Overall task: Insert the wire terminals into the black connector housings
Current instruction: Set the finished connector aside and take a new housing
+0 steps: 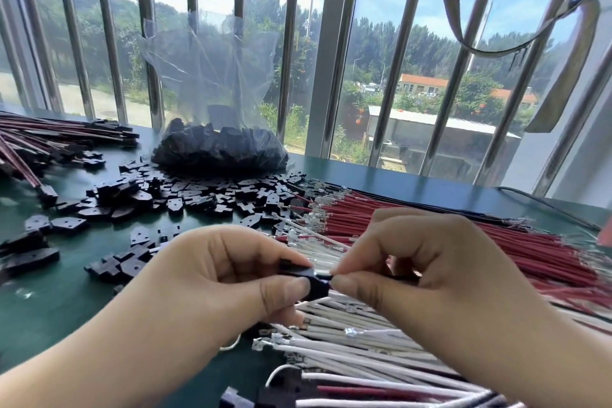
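Your left hand (pixel 212 278) pinches one black housing (pixel 313 283) between thumb and fingers, and your right hand (pixel 427 272) pinches a thin wire end just at its right opening; which wire it is, I cannot tell. It looks like the inserting step is now in hand. The next move probably needs the terminal straight in line with the hole, then a firm push inward.

Under the grip and toward you lie the white wires (pixel 364 354). Behind your right hand lie the red wires (pixel 414 225), and they may tangle with the held one. Beyond your left hand, loose housings (pixel 185 195) are scattered on the green tabletop (pixel 49 318). Farther away stands a plastic bag (pixel 218 142) with more housings, and far to the left a pile of finished wires (pixel 49 139).
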The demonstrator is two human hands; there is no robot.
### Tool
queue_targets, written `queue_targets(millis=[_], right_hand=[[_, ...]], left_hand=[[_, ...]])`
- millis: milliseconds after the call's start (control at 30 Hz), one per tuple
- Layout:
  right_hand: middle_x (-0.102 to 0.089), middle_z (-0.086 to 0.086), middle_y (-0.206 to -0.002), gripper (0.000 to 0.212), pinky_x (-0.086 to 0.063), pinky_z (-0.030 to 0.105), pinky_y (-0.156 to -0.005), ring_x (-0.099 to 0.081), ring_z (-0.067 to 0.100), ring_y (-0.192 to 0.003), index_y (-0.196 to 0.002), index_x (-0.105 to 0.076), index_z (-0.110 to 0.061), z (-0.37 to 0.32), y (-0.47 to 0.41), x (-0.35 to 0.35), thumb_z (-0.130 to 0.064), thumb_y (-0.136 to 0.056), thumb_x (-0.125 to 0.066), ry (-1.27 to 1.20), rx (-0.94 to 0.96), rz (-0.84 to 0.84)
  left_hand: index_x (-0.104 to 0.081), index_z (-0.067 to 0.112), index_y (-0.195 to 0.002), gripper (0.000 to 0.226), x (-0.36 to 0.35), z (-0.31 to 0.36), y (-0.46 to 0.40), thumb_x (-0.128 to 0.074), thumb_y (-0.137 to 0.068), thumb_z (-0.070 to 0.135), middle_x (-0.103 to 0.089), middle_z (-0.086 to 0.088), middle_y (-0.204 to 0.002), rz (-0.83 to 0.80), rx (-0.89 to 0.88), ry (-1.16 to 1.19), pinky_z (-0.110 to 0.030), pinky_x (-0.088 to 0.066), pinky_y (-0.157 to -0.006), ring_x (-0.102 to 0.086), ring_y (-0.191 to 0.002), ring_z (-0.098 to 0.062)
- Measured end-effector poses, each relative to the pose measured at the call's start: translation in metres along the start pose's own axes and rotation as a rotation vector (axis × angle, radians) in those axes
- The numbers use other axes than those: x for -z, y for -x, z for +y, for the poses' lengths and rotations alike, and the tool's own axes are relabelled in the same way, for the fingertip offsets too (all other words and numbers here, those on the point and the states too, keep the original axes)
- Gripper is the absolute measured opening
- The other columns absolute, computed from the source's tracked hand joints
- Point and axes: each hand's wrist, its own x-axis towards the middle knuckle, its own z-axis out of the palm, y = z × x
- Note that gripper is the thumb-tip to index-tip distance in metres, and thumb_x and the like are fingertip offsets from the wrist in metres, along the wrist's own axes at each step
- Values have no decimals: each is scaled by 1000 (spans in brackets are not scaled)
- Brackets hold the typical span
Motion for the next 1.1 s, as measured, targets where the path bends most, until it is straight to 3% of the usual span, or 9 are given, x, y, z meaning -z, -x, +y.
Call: queue_targets(millis=[133, 267, 367, 533, 767, 867, 933, 1033, 1100], right_hand=[[-65, -22, -72, 14, -39, 3, -58, -56, -6, -65, -78, -73, -42, 7, -1, 6, -46, -67, -65, 4, -62, -57], [-64, -15, -71, 11, -39, 6, -60, -57, 0, -67, -74, -73, -35, 10, 0, 1, -44, -73, -67, 84, -33, -39], [-58, -13, -66, 16, -36, 5, -56, -53, 0, -62, -69, -68, -24, 12, 4, -5, -38, -76, -69, 125, 21, 22], [-55, -14, -67, 11, -36, 5, -58, -52, 0, -64, -70, -61, -26, 9, 6, -7, -36, -73, -66, 109, 31, 15], [-60, -20, -75, 14, -39, 7, -61, -54, -4, -67, -77, -64, -33, 19, 3, -2, -46, -75, -67, 107, -45, -50], [-63, -12, -69, 15, -49, 17, -61, -55, 1, -61, -68, -66, -37, 19, 1, 9, -52, -73, -67, -10, -84, -177], [-64, -8, -67, 15, -52, 28, -65, -59, 15, -65, -72, -71, -35, 13, 3, 26, -50, -74, -70, -156, -113, -364], [-68, -21, -85, 14, -51, 24, -85, -65, 1, -86, -100, -73, -29, 1, 6, 45, -26, -88, -67, -185, -165, -658], [-67, -28, -85, 24, -47, 12, -80, -63, -8, -84, -109, -68, -39, 1, 3, 48, -24, -93, -60, -150, -200, -707]], left_hand=[[-77, 18, -70, 59, 3, -2, -2, -90, -22, 48, -70, -10, -59, 32, 24, -31, -41, -60, -62, -66, -49, -18], [-76, 18, -66, 29, 0, -3, -2, -85, -38, 23, -66, -10, -51, 31, 32, -58, -29, -58, -54, -66, -47, -21], [-75, 11, -65, 21, -4, -4, -2, -80, -44, 11, -63, -11, -48, 24, 42, 1, -30, -58, -53, -63, -43, -17], [-74, 6, -66, 63, -3, -7, -1, -93, -19, 43, -62, -15, -49, 22, 26, 77, -36, -59, -58, -61, -43, -17], [-75, 7, -68, 73, 5, -11, -6, -91, -12, 51, -66, -14, -55, 12, 37, 0, -31, -59, -56, -65, -50, -18], [-75, 16, -71, 62, 17, -6, -2, -87, -31, 61, -68, -13, -58, -165, 43, -98, -23, -52, -52, -63, -49, -17], [-73, 20, -67, 50, 22, 1, 2, -79, -51, 67, -68, -13, -58, -227, -47, -192, -28, -48, -54, -59, -51, -22], [-72, 27, -61, 35, 32, -7, -4, -71, -64, 62, -67, -3, -52, 131, -153, -338, -13, -48, -47, -59, -45, -8], [-67, 39, -63, 21, 43, -18, -11, -69, -71, 58, -63, 8, -50, 395, -206, -754, -15, -44, -44, -53, -44, 0]])
